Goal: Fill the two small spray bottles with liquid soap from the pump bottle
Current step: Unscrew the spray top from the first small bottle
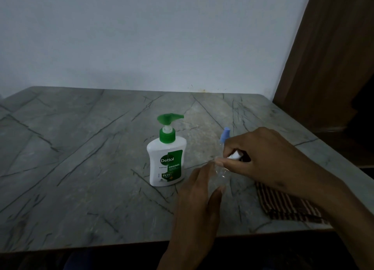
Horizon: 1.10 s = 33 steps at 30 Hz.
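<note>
Table: a grey marble-patterned table (81, 158) against a pale wall carries everything; a striped brown cloth (283, 205) lies at its right near edge, partly under the right forearm.
Pump bottle: a white plastic soap bottle with a green pump head and green label (167, 162) stands upright just left of the hands, nozzle pointing right, toward them; the left hand is the nearer one.
Right hand: the right hand (267, 158) reaches in from the right and pinches a small white cap or spray top (235, 155) at the neck of the clear bottle.
Left hand: the left hand (199, 190) curls around the clear bottle's body from the near side, thumb and fingers steadying it.
Clear bottle: a small transparent plastic spray bottle (221, 172) sits between the two hands, its long axis roughly upright, leaning slightly; it looks empty, though the dim light makes that uncertain.
Second bottle: a small spray bottle with a blue top (225, 135) shows just behind the right hand, its body hidden.
Likely step: judging by the grip, the top is being unscrewed before any soap goes in.
</note>
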Motion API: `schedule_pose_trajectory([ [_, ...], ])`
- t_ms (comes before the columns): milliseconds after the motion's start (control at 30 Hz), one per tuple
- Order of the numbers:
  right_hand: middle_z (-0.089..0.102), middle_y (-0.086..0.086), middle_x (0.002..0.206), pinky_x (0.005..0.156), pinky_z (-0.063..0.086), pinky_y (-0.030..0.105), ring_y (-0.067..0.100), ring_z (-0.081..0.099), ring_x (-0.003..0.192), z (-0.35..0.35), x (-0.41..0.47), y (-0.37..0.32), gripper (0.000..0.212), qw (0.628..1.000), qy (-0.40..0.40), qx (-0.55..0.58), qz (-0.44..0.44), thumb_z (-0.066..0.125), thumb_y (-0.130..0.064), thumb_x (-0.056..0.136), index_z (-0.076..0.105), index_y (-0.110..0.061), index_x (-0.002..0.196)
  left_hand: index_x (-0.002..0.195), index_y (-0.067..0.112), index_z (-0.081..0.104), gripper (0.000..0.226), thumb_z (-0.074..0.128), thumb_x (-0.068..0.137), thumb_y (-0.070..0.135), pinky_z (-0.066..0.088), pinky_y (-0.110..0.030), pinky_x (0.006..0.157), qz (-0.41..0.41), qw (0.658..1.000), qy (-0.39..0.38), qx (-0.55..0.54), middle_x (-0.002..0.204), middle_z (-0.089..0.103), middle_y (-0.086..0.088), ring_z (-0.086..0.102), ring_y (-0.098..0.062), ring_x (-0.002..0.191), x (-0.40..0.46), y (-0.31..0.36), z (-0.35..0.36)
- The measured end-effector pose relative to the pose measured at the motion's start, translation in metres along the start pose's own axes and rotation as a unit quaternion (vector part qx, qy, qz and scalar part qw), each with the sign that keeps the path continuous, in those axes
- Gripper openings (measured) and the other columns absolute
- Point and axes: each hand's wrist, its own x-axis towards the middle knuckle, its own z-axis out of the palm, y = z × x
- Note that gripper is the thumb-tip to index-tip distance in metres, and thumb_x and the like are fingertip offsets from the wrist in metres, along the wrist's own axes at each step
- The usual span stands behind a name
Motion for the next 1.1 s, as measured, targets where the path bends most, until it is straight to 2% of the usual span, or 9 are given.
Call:
schedule_pose_trajectory([
  [100, 0.069, -0.02, 0.075, 0.063, 0.042, 0.014, -0.001, 0.064, 0.073, -0.013, -0.002, 0.0, 0.005, 0.999, -0.019, 0.039, -0.02, 0.074, -0.032, 0.087, 0.071, -0.033, 0.082, 0.145, 0.034, 0.053, 0.051, 0.069, 0.098, 0.027, 0.046, -0.017, 0.086, -0.007, 1.0, -0.013, -0.002, 0.133, 0.06, 0.019, 0.06, -0.006, 0.093, 0.001, -0.003, 0.0],
  [167, 0.071, -0.021, 0.089, 0.075, 0.047, 0.017, -0.002, 0.065, 0.085, -0.027, -0.007, 0.004, 0.016, 0.998, -0.006, 0.055, -0.023, 0.077, -0.019, 0.085, 0.073, -0.034, 0.092, 0.146, 0.032, 0.053, 0.051, 0.069, 0.098, 0.028, 0.045, -0.018, 0.085, -0.014, 1.0, -0.01, -0.005, 0.132, 0.06, 0.018, 0.058, -0.007, 0.09, 0.001, -0.004, 0.0],
  [333, 0.073, -0.016, 0.106, 0.087, 0.057, 0.032, 0.006, 0.069, 0.103, -0.043, -0.03, 0.034, 0.028, 0.985, 0.058, 0.157, 0.033, 0.077, -0.011, 0.086, 0.074, -0.032, 0.104, 0.144, 0.037, 0.052, 0.05, 0.069, 0.097, 0.028, 0.045, -0.018, 0.084, -0.025, 0.999, 0.0, -0.02, 0.129, 0.059, 0.022, 0.05, -0.002, 0.086, 0.0, -0.004, 0.0],
  [467, 0.076, 0.0, 0.101, 0.087, 0.059, 0.05, 0.019, 0.074, 0.095, -0.019, -0.054, 0.074, 0.019, 0.957, 0.091, 0.254, 0.111, 0.075, -0.007, 0.087, 0.075, -0.019, 0.102, 0.144, 0.038, 0.052, 0.051, 0.069, 0.097, 0.028, 0.041, -0.017, 0.082, -0.034, 0.999, 0.003, -0.02, 0.114, 0.062, 0.018, 0.049, -0.001, 0.085, 0.0, -0.003, -0.001],
  [600, 0.076, -0.007, 0.095, 0.083, 0.059, 0.03, 0.011, 0.073, 0.091, 0.024, -0.064, 0.104, 0.017, 0.944, 0.137, 0.229, 0.195, 0.077, -0.008, 0.087, 0.076, -0.024, 0.094, 0.142, 0.036, 0.055, 0.049, 0.071, 0.097, 0.027, 0.043, -0.021, 0.08, -0.042, 0.998, 0.009, -0.035, 0.095, 0.056, 0.013, 0.052, -0.005, 0.083, 0.0, -0.003, -0.001],
  [700, 0.076, -0.012, 0.089, 0.082, 0.061, 0.032, 0.0, 0.071, 0.083, 0.05, -0.06, 0.117, 0.013, 0.93, 0.171, 0.203, 0.255, 0.079, -0.016, 0.086, 0.076, -0.027, 0.092, 0.14, 0.036, 0.056, 0.047, 0.071, 0.096, 0.026, 0.042, -0.019, 0.078, -0.045, 0.998, 0.013, -0.048, 0.091, 0.054, 0.013, 0.05, -0.003, 0.081, -0.001, -0.003, 0.0],
  [833, 0.074, -0.015, 0.088, 0.08, 0.058, 0.028, -0.003, 0.069, 0.084, 0.064, -0.047, 0.124, 0.011, 0.943, 0.157, 0.159, 0.248, 0.077, -0.021, 0.088, 0.075, -0.031, 0.092, 0.139, 0.038, 0.056, 0.047, 0.071, 0.096, 0.028, 0.038, -0.009, 0.076, -0.046, 0.998, 0.011, -0.039, 0.087, 0.05, 0.014, 0.048, -0.002, 0.08, -0.001, -0.001, -0.003],
  [1000, 0.073, -0.015, 0.093, 0.08, 0.055, 0.025, 0.0, 0.068, 0.09, 0.072, -0.042, 0.128, 0.01, 0.958, 0.118, 0.12, 0.232, 0.076, -0.022, 0.09, 0.075, -0.029, 0.097, 0.143, 0.037, 0.053, 0.049, 0.069, 0.097, 0.031, 0.043, -0.023, 0.08, -0.043, 0.998, -0.005, -0.036, 0.115, 0.065, 0.014, 0.049, -0.004, 0.083, 0.0, -0.003, -0.001],
  [1100, 0.072, -0.015, 0.101, 0.083, 0.052, 0.021, 0.002, 0.067, 0.097, 0.075, -0.046, 0.125, 0.016, 0.957, 0.128, 0.124, 0.229, 0.077, -0.021, 0.09, 0.075, -0.026, 0.105, 0.142, 0.039, 0.053, 0.049, 0.068, 0.097, 0.031, 0.041, -0.016, 0.08, -0.035, 0.999, -0.009, -0.026, 0.118, 0.063, 0.018, 0.049, -0.002, 0.081, 0.001, -0.001, -0.001],
])
